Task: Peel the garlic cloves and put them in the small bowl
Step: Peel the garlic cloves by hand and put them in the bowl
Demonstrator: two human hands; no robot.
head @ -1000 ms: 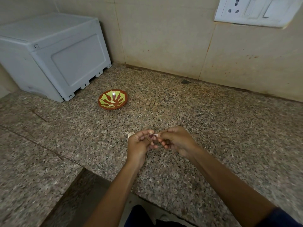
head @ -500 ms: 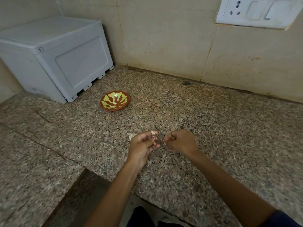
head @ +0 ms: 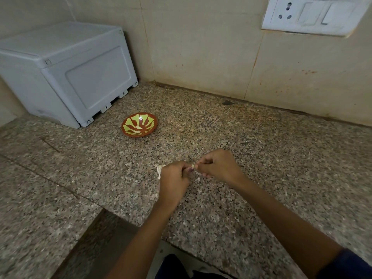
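Note:
My left hand (head: 173,178) and my right hand (head: 218,167) meet over the granite counter (head: 261,158), both pinching one small pale garlic clove (head: 192,166) between their fingertips. Only the clove's tip shows. More garlic (head: 160,170) peeks out on the counter just left of my left hand, mostly hidden behind it. A scrap of pale peel (head: 197,179) lies on the counter under my hands. The small brown bowl with a yellow-green leaf pattern (head: 139,124) stands further back and to the left, with a pale piece or two inside.
A pale blue-grey plastic box (head: 66,73) stands against the wall at the back left, close behind the bowl. A white socket and switch plate (head: 310,15) is on the tiled wall. The counter steps around a cut-out at the near edge.
Half a second ago my hands were apart, with the clove in my left fingers. My right hand has come back to the clove and both pinch it again.

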